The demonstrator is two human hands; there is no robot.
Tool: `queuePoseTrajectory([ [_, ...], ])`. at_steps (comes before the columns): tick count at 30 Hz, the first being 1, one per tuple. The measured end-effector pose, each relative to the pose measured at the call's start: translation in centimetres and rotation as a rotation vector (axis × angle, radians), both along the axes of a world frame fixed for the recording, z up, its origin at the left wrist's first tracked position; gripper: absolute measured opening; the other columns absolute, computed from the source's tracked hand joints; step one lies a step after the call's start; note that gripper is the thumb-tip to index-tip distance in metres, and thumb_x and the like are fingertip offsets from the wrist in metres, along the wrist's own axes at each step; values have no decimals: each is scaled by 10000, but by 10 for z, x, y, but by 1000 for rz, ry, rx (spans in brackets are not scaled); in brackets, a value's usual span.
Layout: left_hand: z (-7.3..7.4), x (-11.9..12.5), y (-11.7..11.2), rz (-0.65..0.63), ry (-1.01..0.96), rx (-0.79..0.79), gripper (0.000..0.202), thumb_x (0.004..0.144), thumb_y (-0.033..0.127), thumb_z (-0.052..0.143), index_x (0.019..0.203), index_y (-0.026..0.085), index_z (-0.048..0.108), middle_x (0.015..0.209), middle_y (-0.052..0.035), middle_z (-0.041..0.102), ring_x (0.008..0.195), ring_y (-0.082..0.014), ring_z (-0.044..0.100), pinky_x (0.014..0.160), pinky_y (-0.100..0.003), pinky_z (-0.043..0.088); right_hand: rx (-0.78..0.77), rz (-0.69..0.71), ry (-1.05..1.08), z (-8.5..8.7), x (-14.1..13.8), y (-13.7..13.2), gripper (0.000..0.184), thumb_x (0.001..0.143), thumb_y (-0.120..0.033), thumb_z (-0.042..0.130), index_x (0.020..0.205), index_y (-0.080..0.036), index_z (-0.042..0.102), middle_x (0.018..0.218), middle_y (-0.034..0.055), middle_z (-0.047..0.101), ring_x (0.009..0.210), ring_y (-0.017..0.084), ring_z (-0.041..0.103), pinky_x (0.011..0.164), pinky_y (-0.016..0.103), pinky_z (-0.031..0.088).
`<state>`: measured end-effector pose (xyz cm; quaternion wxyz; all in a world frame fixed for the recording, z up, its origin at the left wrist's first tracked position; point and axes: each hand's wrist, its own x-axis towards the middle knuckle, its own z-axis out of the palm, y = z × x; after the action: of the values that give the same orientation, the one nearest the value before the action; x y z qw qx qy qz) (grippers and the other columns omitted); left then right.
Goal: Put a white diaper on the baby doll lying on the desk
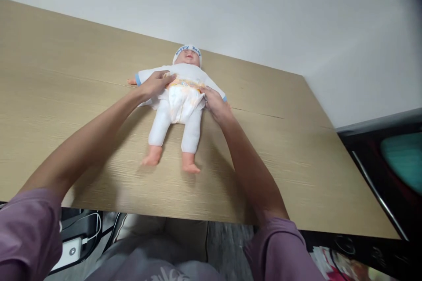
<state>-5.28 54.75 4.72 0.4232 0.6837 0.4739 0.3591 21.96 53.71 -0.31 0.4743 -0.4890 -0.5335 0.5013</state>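
Observation:
A baby doll in white clothes and a white cap lies on its back on the wooden table, head toward the wall. It wears a diaper with a printed waistband. My left hand rests on the doll's left side at the diaper's waistband, fingers curled onto it. On the other side of the waist, my right hand pinches the diaper's edge. Both arms reach out from purple sleeves.
A white wall rises behind the table. A dark piece of furniture with a teal object stands to the right. Below the table's near edge lie a white charger and cables.

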Motion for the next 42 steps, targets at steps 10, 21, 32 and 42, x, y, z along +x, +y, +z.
queuePoseTrajectory([
  [10,26,-30,-64,-108,185,-18,409,1031,631,674,952,230,682,920,-58,707,832,-221,644,777,-360,511,156,83,-222,34,15,-90,572,900,-737,845,1248,-297,733,1171,56,828,1050,275,765,940,422,648],
  [21,47,49,-107,-161,506,698,357,1120,481,566,1253,208,753,1373,-155,760,1350,-379,629,1190,-560,461,428,-263,-782,-17,33,-139,271,983,-503,688,1056,-243,697,993,82,762,912,284,682,1136,555,517],
  [32,20,77,-109,-148,749,680,569,929,573,814,1355,196,785,1484,-184,685,1431,-496,536,1178,-625,413,44,-293,-824,-13,29,-134,375,978,-621,738,913,-276,606,825,29,738,796,270,684,824,389,489],
  [42,20,79,-109,-137,706,631,580,859,551,860,1348,245,799,1460,-177,704,1415,-518,530,1180,-666,409,36,-429,-583,-18,19,-131,298,871,-503,782,879,-297,567,841,27,733,823,277,703,832,403,531],
])
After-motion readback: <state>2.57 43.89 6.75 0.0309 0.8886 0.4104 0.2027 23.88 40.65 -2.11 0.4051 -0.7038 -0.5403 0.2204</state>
